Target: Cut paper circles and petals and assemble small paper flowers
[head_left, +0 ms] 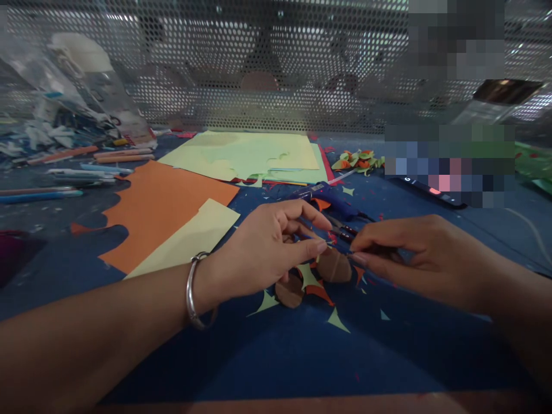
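My left hand (269,244) reaches in from the left with a silver bangle on the wrist; its fingers are curled and the thumb and forefinger pinch the edge of a brown paper disc (334,265). My right hand (414,256) comes from the right, fingers pressed together on the same disc's right edge. A second brown disc (290,290) lies just below, among small orange and pale green paper scraps (317,292) on the blue table cover (267,351).
A blue glue gun (334,198) lies just behind my hands. Orange paper (159,201) and pale yellow-green sheets (250,152) lie left and behind. Pens and pencils (86,164) sit far left, folded paper flowers (357,160) at the back right, a phone (431,192) at right. A perforated metal screen closes the back.
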The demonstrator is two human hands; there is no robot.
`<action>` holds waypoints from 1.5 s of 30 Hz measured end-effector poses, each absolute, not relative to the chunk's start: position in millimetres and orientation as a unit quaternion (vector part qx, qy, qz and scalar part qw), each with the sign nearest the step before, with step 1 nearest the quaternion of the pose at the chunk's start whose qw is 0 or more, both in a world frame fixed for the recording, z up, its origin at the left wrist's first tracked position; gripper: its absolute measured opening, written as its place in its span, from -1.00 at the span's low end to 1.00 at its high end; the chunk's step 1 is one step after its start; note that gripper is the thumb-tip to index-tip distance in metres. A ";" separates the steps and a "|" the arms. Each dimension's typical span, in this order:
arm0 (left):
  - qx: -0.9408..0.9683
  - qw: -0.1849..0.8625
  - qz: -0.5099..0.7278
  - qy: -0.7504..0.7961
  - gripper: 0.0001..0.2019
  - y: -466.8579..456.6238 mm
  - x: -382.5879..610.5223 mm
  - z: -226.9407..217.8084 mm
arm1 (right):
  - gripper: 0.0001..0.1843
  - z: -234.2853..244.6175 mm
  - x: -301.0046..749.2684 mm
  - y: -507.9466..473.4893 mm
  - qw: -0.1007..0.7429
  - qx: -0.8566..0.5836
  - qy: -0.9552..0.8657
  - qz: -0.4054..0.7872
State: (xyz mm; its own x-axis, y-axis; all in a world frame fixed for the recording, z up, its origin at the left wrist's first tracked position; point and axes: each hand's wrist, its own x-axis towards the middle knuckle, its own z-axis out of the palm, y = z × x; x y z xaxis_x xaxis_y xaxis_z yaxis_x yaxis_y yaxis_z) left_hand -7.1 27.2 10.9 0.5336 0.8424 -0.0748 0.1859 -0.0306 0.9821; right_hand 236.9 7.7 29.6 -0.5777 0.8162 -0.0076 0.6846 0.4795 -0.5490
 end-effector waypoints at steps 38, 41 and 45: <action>0.612 0.601 0.250 0.448 -0.93 28.0 -3.1 10.2 | -0.68 21.5 236.3 10.9 0.122 -0.418 -0.872 0.222; 0.609 0.606 0.248 0.448 -0.91 27.9 -3.4 9.6 | -0.67 22.7 235.9 10.0 0.125 -0.427 -0.864 0.235; 0.604 0.608 0.246 0.454 -0.92 27.3 -3.7 11.3 | -0.67 23.0 234.8 10.2 0.124 -0.427 -0.864 0.235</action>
